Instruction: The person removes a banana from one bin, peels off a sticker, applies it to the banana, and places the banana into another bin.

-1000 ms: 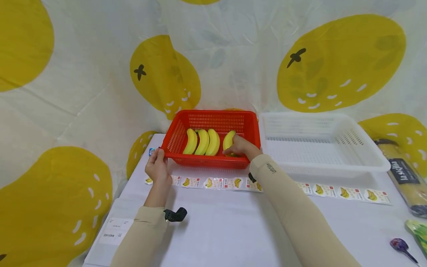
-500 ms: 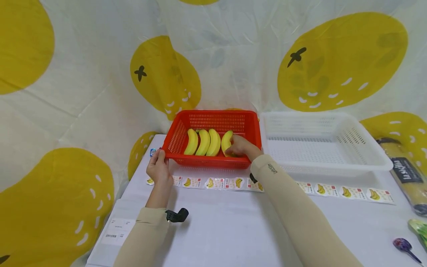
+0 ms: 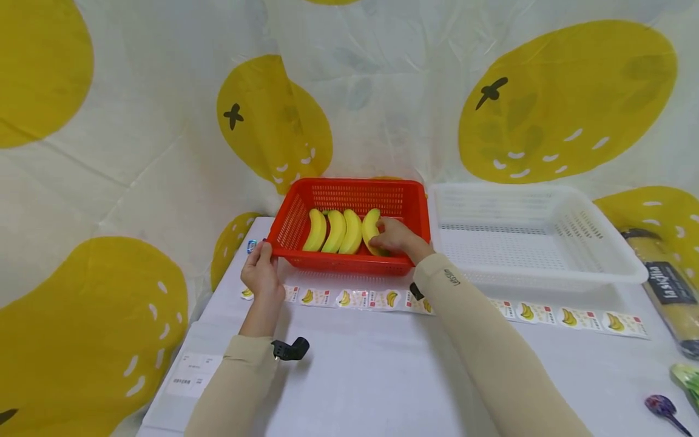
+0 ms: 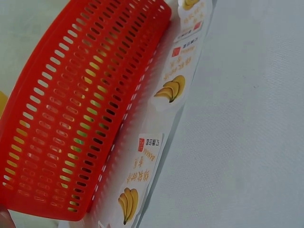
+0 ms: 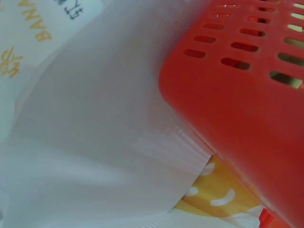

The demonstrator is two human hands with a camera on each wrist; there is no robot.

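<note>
- Left hand grips the near-left corner of the red basket, fingers curled over its rim.
- Right hand reaches inside the basket, fingers closed round the rightmost banana.
- Three more bananas lie just left of that grip, side by side.
- White basket stands to the right of the right hand.
- Banana sticker strip runs along the table just nearer than both hands.

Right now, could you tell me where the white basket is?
In the head view, the white basket sits empty on the table, right beside the red basket, behind the banana sticker strip.
</note>
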